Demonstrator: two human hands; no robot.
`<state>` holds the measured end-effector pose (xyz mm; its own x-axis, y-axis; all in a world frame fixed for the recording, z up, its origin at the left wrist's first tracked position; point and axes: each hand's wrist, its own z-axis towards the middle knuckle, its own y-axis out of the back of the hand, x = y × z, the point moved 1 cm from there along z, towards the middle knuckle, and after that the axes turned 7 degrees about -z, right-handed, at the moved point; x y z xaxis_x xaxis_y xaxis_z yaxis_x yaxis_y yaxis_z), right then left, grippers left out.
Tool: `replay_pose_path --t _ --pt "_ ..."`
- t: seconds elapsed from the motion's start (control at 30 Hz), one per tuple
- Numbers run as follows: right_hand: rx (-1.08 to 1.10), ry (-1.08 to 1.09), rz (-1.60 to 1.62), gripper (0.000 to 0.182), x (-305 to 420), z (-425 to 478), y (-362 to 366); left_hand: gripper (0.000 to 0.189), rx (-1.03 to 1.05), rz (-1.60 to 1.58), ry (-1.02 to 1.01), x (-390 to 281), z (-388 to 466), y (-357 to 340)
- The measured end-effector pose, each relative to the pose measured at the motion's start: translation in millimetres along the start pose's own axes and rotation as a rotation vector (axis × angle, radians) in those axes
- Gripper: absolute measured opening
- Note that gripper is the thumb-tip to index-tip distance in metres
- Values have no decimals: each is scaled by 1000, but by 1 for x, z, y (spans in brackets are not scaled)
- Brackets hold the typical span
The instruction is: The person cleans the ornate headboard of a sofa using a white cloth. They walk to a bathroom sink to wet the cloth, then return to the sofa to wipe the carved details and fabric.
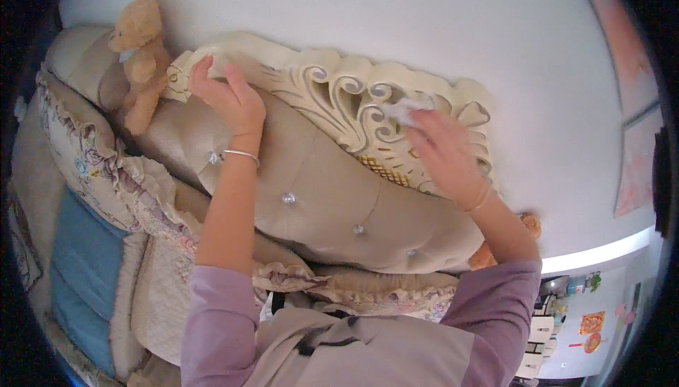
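Before me stands the tufted beige backrest of a sofa, with crystal-like buttons and a carved cream wooden crest with silver and gold trim. My right hand holds a white cloth against the scrollwork of the crest. Its fingers are bent over the cloth and slightly blurred. My left hand, with a bracelet at its wrist, is raised at the left end of the crest, fingers apart and holding nothing. Whether its fingertips touch the wood I cannot tell.
A tan teddy bear sits on the sofa left of my left hand. Another plush toy is partly hidden behind my right arm. Ruffled floral covers and a blue cushion lie below left. The wall rises behind the crest.
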<state>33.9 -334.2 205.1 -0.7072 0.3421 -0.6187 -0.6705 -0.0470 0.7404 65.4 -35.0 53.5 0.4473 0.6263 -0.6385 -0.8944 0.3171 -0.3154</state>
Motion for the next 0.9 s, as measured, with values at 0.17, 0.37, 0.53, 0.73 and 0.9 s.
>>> replay_pose_path --t 0.17,0.37,0.53,0.73,0.9 --pt "-131 -210 -83 30 -40 -19 19 38 3 -14 -24 -1 -2 1" --pt "-86 -318 51 36 -46 -26 22 37 116 53 60 -20 -7 -4" --pt "-191 -244 101 37 -37 -30 24 35 78 90 -23 8 6 7" --pt "-127 -678 187 36 -47 -144 35 32 150 90 135 -23 -6 0" --pt "-270 -613 281 31 -36 -112 57 31 278 231 45 -22 2 6"
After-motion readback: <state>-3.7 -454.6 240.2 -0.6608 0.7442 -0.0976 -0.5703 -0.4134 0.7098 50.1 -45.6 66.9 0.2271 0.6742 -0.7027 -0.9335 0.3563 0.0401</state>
